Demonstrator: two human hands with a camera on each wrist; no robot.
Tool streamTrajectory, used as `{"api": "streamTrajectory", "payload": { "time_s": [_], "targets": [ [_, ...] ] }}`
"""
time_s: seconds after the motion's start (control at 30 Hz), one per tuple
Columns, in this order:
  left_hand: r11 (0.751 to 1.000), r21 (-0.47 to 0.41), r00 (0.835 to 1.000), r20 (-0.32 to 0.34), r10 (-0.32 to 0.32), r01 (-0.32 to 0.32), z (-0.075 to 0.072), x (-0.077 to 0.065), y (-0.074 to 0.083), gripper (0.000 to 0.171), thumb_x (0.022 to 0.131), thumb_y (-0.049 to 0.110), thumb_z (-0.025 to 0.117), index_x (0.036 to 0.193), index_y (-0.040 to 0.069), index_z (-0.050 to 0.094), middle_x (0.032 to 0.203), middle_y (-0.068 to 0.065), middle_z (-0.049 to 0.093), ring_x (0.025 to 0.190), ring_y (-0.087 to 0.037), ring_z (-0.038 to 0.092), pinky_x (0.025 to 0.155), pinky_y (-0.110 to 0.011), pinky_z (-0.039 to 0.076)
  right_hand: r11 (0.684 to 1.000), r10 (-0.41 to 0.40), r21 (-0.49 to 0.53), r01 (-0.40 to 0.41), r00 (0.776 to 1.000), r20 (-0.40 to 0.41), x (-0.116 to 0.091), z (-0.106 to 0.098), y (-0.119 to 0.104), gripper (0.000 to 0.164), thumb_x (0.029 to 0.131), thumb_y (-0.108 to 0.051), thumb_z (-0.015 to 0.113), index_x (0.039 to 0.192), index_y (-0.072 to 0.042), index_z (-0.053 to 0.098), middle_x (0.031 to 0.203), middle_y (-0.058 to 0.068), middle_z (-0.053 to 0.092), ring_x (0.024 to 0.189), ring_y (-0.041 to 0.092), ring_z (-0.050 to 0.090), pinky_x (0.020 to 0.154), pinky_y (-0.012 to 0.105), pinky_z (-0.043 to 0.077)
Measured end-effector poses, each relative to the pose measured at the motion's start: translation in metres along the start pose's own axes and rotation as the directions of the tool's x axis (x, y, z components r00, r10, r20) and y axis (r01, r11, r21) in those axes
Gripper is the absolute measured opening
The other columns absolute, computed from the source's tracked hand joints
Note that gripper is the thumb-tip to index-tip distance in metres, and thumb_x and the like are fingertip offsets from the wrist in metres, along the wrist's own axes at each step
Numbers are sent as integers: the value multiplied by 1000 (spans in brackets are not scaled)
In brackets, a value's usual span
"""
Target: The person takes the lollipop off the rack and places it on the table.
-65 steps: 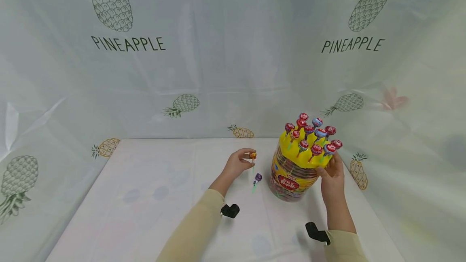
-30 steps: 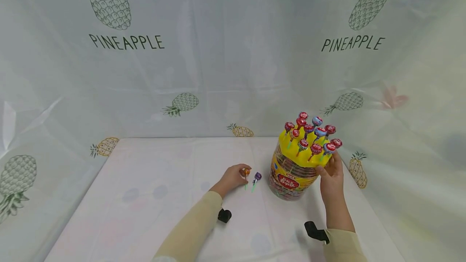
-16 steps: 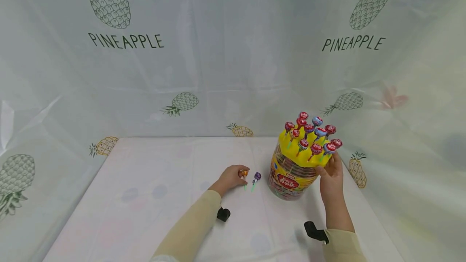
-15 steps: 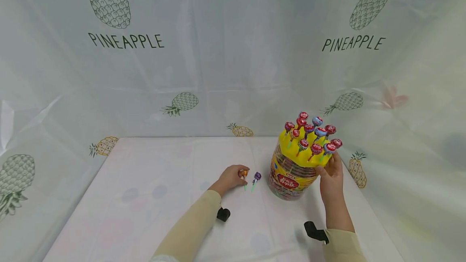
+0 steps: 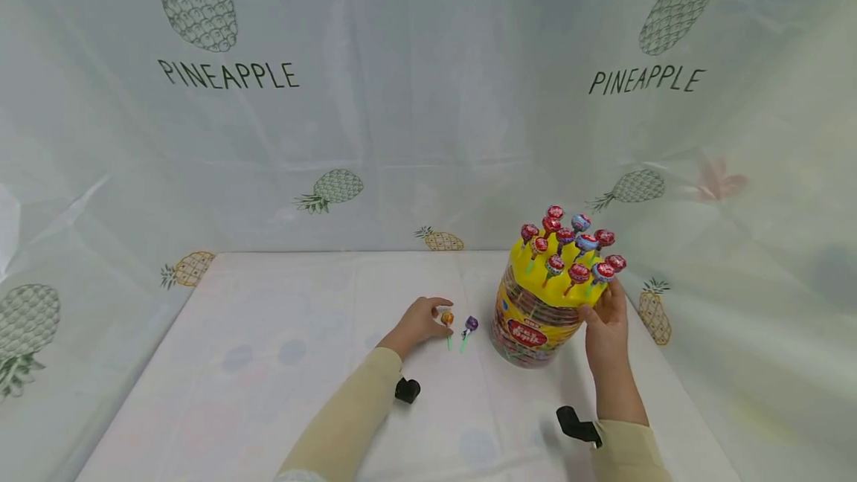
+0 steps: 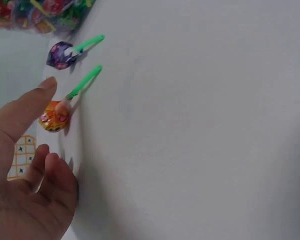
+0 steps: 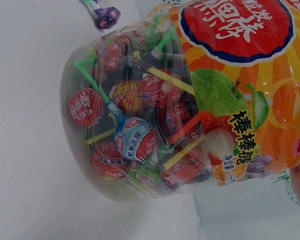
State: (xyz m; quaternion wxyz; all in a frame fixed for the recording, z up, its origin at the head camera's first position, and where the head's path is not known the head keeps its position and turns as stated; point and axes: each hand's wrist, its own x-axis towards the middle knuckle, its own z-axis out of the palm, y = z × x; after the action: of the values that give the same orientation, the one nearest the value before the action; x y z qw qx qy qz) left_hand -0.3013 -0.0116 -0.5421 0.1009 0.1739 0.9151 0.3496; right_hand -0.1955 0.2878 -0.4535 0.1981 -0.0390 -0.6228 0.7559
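My left hand (image 5: 416,327) rests at the table with thumb and fingers spread apart around an orange lollipop (image 5: 447,317). In the left wrist view a gap shows between the thumb (image 6: 27,107) and the curved fingers, with the orange lollipop lying on the cloth, its green stick pointing away. Beside it, to the right in the head view, lies a purple lollipop (image 5: 472,324). A big clear jar (image 5: 525,333) of lollipops leans slightly. My right hand (image 5: 608,329) grips its yellow lid (image 5: 541,293) from the right, thumb in front, other fingers partly hidden behind.
Several lollipops (image 5: 579,274) stick up from the lid by their sticks. More lollipops (image 7: 135,137) fill the jar. A white cloth (image 5: 268,407) covers the table; a pineapple-print curtain (image 5: 415,110) hangs behind. Black wrist pieces (image 5: 407,390) sit at both sleeves.
My left hand has brought the orange lollipop down onto the cloth, left of the purple one, and its fingers have parted from it. My right hand stays on the jar.
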Motion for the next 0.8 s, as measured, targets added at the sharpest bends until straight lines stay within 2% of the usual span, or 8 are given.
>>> {"api": "streamTrajectory", "payload": {
  "time_s": [0.07, 0.17, 0.23, 0.37, 0.47, 0.67, 0.8],
  "targets": [
    [1000, -2, 1000, -13, 14, -14, -2, 2, 3, 53, 75, 22, 86, 124, 16, 66, 104, -7, 57, 96, -21, 52, 86, -36, 46, 1000, 12, -21, -12, 1000, -11, 0, 0, 0, 71, 97, -6, 59, 154, -31, 25, 160, -2, 19, 146, 19, 16, 117, 43, 11],
    [997, 19, 998, -4, 70, -70, 0, 6, 9, 47, 75, 24, 86, 119, 17, 70, 115, -10, 60, 108, -27, 54, 97, -42, 43, 999, 28, -39, -29, 999, -23, 1, -1, 0, 72, 97, -3, 58, 154, -32, 25, 160, -3, 19, 147, 19, 15, 117, 44, 12],
    [992, 50, 994, 11, 111, -112, 3, 9, 13, 43, 76, 26, 86, 116, 18, 71, 116, -8, 62, 109, -26, 56, 98, -41, 42, 999, 33, -34, -34, 999, -29, 1, -2, 0, 72, 97, -2, 58, 154, -32, 25, 160, -3, 20, 147, 19, 15, 117, 44, 12],
    [986, 72, 988, 23, 151, -153, 12, 14, 20, 37, 76, 26, 85, 111, 20, 74, 111, -3, 67, 102, -21, 58, 97, -39, 41, 1000, 10, 0, -10, 1000, -16, 0, -2, 1, 70, 96, -3, 59, 153, -31, 28, 160, -1, 22, 146, 20, 18, 117, 43, 14],
    [985, 70, 987, 29, 157, -159, 16, 16, 25, 34, 75, 24, 86, 107, 20, 76, 105, 0, 69, 100, -22, 58, 96, -39, 41, 1000, -11, 24, 11, 1000, -1, 0, -1, 2, 69, 96, -3, 59, 152, -29, 30, 159, 0, 23, 145, 20, 20, 117, 42, 15],
    [988, 75, 991, 45, 129, -132, 23, 20, 26, 26, 79, 19, 83, 105, 19, 78, 102, 7, 72, 110, -20, 58, 102, -37, 39, 999, -21, 43, 21, 1000, 11, 1, 1, 4, 70, 96, -1, 58, 154, -28, 28, 159, 1, 22, 145, 20, 19, 116, 40, 15],
    [989, 37, 990, 26, 140, -141, 24, 21, 26, 23, 81, 14, 81, 103, 15, 78, 103, 4, 72, 111, -21, 60, 101, -37, 43, 999, -22, 28, 22, 1000, 6, 1, 0, 2, 71, 97, 1, 56, 154, -28, 26, 160, 0, 21, 146, 20, 19, 116, 39, 18]
  ]
}}
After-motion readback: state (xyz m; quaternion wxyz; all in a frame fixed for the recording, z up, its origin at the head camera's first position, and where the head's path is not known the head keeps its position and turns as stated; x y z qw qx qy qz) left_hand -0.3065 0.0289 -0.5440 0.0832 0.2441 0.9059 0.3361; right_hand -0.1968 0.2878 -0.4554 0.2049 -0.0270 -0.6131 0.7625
